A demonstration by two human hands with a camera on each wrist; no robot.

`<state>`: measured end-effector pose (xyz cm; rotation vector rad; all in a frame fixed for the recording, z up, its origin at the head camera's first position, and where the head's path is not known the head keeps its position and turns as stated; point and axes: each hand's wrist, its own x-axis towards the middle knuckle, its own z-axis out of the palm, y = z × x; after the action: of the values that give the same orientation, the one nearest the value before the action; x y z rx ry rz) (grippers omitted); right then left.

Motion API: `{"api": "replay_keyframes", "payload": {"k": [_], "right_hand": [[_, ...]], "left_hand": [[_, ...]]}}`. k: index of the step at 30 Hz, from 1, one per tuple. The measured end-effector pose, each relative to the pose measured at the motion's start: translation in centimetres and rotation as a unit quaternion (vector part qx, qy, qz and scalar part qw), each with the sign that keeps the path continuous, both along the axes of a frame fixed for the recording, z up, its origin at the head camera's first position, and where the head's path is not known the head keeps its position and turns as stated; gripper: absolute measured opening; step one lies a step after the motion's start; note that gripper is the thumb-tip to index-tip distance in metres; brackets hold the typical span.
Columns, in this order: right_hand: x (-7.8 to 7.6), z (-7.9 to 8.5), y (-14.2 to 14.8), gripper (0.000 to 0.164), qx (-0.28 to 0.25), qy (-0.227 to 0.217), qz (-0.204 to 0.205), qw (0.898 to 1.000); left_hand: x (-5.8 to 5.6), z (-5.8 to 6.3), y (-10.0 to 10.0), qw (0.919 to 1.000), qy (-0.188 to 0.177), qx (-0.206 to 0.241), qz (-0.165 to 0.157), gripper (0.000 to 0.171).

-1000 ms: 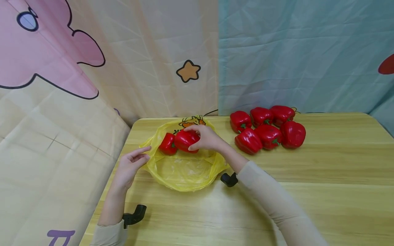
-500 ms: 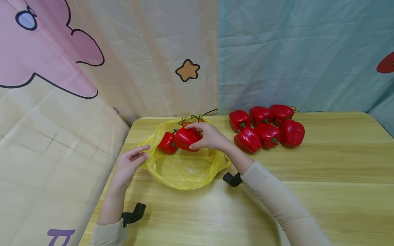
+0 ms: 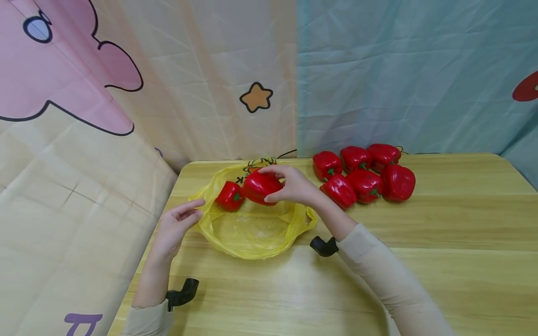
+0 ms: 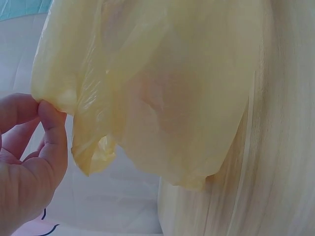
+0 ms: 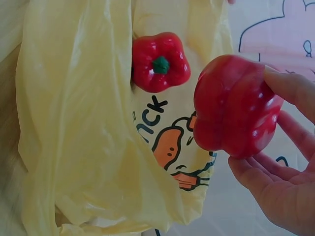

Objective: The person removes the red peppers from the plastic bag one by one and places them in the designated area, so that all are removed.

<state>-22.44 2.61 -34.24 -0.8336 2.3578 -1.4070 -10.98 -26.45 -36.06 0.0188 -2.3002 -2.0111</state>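
Note:
A thin yellow plastic bag [image 3: 248, 254] lies with its mouth spread wide in the head view. My left hand [image 3: 174, 231] pinches the bag's left edge between thumb and fingertips, which the left wrist view also shows at the yellow film [image 4: 172, 113]. Over the bag's far right part, my right hand [image 3: 296, 186] grips a red bell pepper [image 3: 259, 187] from its right side, thumb and fingers spread round it. Just left of that one, another red bell pepper [image 3: 230, 196] sits in the bag. The right wrist view shows its green stem [image 5: 161, 65].
Several more red bell peppers [image 3: 363, 184] stand clustered on the wooden table [image 3: 454, 219], to the right of the bag near the far edge. A printed curtain [image 3: 378, 84] hangs close behind the table. Black wrist-worn pieces [image 3: 324, 246] project by both forearms.
My right hand has drawn the held pepper slightly right and away, opening a small distance from the other pepper in the bag. The left hand keeps its place at the bag's edge.

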Motion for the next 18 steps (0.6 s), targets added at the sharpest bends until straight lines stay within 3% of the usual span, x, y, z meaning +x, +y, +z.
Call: {"api": "replay_keyframes", "payload": {"k": [7,18], "right_hand": [[0.1,0.1,1.1,0.061,-0.017,-0.002,0.002,1.0],[0.3,0.4,3.3,0.062,-0.042,-0.006,-0.021,0.999]], "left_hand": [[0.1,0.0,0.0,1.0,0.005,-0.008,-0.002,0.029],[0.0,0.4,0.3,0.9979,-0.034,-0.051,0.023,0.038]]}}
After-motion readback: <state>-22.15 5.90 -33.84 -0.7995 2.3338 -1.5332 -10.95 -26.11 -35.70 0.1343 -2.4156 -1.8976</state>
